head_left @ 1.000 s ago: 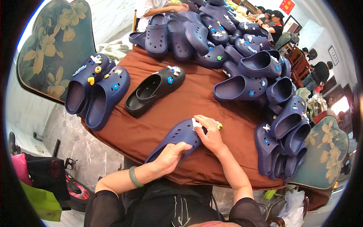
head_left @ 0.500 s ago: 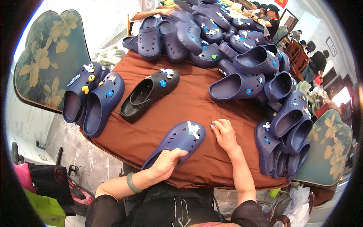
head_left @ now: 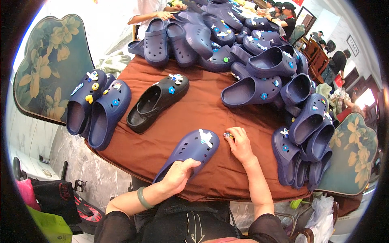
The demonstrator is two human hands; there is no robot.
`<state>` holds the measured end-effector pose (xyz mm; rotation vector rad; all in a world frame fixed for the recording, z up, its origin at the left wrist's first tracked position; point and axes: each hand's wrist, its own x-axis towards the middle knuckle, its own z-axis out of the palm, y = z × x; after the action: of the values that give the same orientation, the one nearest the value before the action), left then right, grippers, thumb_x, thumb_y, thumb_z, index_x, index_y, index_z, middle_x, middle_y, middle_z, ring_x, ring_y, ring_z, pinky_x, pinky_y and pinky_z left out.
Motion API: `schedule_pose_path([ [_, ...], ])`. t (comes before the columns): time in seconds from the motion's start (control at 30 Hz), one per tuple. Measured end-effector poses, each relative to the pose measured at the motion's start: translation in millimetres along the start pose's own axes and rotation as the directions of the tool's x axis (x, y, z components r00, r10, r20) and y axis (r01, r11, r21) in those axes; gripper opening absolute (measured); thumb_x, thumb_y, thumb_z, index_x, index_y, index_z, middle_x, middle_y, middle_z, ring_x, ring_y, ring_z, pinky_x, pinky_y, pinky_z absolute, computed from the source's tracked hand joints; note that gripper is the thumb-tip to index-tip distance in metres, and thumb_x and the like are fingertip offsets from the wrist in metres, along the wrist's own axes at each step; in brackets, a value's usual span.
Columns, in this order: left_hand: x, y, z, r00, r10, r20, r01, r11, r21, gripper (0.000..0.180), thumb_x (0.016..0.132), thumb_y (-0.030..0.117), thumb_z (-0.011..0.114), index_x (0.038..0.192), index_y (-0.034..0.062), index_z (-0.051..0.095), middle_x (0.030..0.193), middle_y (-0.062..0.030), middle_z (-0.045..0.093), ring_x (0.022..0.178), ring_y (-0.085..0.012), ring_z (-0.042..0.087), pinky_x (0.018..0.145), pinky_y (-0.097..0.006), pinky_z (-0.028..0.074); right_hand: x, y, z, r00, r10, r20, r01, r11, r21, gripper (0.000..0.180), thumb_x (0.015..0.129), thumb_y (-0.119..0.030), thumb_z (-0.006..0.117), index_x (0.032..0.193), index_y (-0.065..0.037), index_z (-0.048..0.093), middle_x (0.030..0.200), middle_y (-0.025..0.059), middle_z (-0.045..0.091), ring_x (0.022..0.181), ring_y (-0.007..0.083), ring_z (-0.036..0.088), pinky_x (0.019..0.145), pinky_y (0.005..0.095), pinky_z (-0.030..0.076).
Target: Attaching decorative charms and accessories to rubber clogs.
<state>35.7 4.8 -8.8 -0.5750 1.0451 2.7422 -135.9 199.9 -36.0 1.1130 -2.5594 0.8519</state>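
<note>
Gripped near its open heel end, a navy blue clog (head_left: 187,150) is in my left hand (head_left: 181,175), thumb on top, toe pointing away from me. A white figure-shaped shoe charm (head_left: 206,138) sits on its toe; the other holes there look bare. Just right of the toe, my right hand (head_left: 241,148) pinches a small round shoe charm (head_left: 227,135) between thumb and fingertips, apart from the clog. Beyond lies a black clog (head_left: 157,103) with a blue flower and white charms on its toe.
Brown cloth (head_left: 198,97) covers the table. Decorated navy clogs (head_left: 107,115) stand at the left edge. A large heap of navy clogs (head_left: 265,60) fills the far side, with more clogs (head_left: 285,158) stacked at right. Floral chair backs (head_left: 52,69) flank the table; another person's hand (head_left: 165,15) is at the far edge.
The small charm in my right hand has turned slightly between the fingers. My left hand keeps its hold on the navy clog. The whole view has shifted a little.
</note>
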Motion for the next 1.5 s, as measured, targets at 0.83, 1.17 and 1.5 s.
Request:
schedule_pose_path([
  [0.83, 1.8, 5.2, 8.9, 0.990, 0.048, 0.135, -0.083, 0.959, 0.272, 0.016, 0.081, 0.018, 0.060, 0.089, 0.0058, 0.053, 0.085, 0.0016, 0.047, 0.076, -0.0096, 0.043, 0.066, -0.028, 0.038, 56.2, -76.0, -9.4, 0.926, -0.174, 0.335, -0.029, 0.852, 0.522, 0.012, 0.092, -0.014, 0.057, 0.091, -0.005, 0.065, 0.082, 0.0063, 0.062, 0.092, 0.0202, 0.056, 0.082, 0.0353, 0.042],
  [1.17, 17.3, -3.2, -9.1, 0.987, -0.126, 0.101, 0.093, 0.955, 0.281, 0.025, 0.076, 0.012, 0.062, 0.100, 0.0054, 0.057, 0.092, 0.0011, 0.054, 0.084, -0.0100, 0.048, 0.074, -0.027, 0.041, 70.8, -76.8, 24.6, 0.857, -0.395, 0.331, 0.292, 0.901, 0.321, 0.007, 0.079, -0.017, 0.068, 0.082, -0.012, 0.065, 0.086, 0.0025, 0.062, 0.088, 0.0214, 0.057, 0.083, 0.0395, 0.037],
  [1.5, 12.0, 4.4, -0.5, 0.982, -0.052, 0.183, 0.028, 0.991, 0.129, 0.031, 0.082, 0.007, 0.060, 0.112, 0.0026, 0.056, 0.109, -0.0030, 0.058, 0.101, -0.0132, 0.054, 0.091, -0.030, 0.043, 63.0, -73.5, 0.8, 0.834, -0.446, 0.324, 0.385, 0.892, 0.237, 0.014, 0.083, -0.020, 0.067, 0.095, -0.015, 0.072, 0.097, 0.0005, 0.065, 0.096, 0.0173, 0.058, 0.089, 0.0396, 0.034],
])
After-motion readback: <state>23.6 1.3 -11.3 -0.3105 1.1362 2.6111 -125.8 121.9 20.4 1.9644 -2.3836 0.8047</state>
